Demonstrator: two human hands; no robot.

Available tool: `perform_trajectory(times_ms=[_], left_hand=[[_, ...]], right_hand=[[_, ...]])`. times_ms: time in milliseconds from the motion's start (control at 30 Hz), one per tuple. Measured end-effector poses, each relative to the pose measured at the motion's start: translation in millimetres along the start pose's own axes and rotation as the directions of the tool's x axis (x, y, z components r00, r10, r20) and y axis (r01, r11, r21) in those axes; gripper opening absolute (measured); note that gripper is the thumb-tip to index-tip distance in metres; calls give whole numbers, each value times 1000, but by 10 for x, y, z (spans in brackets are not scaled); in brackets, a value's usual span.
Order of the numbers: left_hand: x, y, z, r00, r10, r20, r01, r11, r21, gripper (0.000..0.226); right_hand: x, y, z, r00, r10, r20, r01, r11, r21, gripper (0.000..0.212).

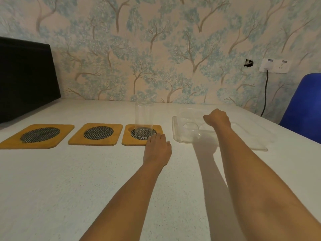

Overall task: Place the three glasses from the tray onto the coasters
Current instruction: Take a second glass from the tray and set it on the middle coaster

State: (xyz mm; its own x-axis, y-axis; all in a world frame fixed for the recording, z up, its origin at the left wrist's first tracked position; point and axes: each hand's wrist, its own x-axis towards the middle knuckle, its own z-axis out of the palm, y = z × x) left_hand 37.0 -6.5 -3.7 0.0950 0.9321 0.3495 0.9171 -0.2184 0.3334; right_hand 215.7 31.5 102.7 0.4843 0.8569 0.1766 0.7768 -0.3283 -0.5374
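body: two bare forearms | hands (157, 150): no sleeves, rings or watch visible

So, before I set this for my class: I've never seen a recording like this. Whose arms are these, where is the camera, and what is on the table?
There is no machine here. A person wears a wide-angle camera on the head, so you look down along their own bare arms. On the white table lie three yellow coasters. One clear glass already stands upright on the right coaster; the middle coaster and left coaster are bare. The left hand rests beside that coaster, holding nothing. The right hand reaches into the clear tray, closed around a second glass. Any third glass is too transparent to make out.
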Motion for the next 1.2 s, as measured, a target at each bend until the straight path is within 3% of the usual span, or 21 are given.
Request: perform_trajectory(times_ms=[233,467,600,700,767,933,1033,1133,1200], left_hand=[[28,-33,70,999,6,-47,-8,999,-34,44],[48,-45,97,998,21,-64,-24,999,-47,43],[50,-42,93,998,20,-61,-23,999,-40,44],[44,-40,88,998,16,-53,-18,999,-40,44],[39,-37,79,999,15,-48,-17,999,-50,43],[28,-30,47,999,2,-44,-5,997,-80,42],[-6,-22,16,998,-6,-57,0,996,-94,40],[-53,-20,-24,997,-12,-71,4,993,-114,37],[-104,-46,-55,997,-28,-74,19,993,-115,35]], right_hand=[[261,-86,42,963,115,242,-65,977,-206,51],[381,-21,211,925,139,355,-67,976,-208,64],[388,38,273,950,146,278,-110,984,-141,73],[420,82,286,969,137,204,-128,990,-59,64],[427,114,280,979,143,143,-154,986,66,60],[353,177,174,993,122,6,-115,918,380,80],[258,203,83,990,126,-58,-64,788,612,78],[161,199,-41,983,169,77,-144,437,888,76],[101,201,-123,971,172,168,-207,239,949,78]])
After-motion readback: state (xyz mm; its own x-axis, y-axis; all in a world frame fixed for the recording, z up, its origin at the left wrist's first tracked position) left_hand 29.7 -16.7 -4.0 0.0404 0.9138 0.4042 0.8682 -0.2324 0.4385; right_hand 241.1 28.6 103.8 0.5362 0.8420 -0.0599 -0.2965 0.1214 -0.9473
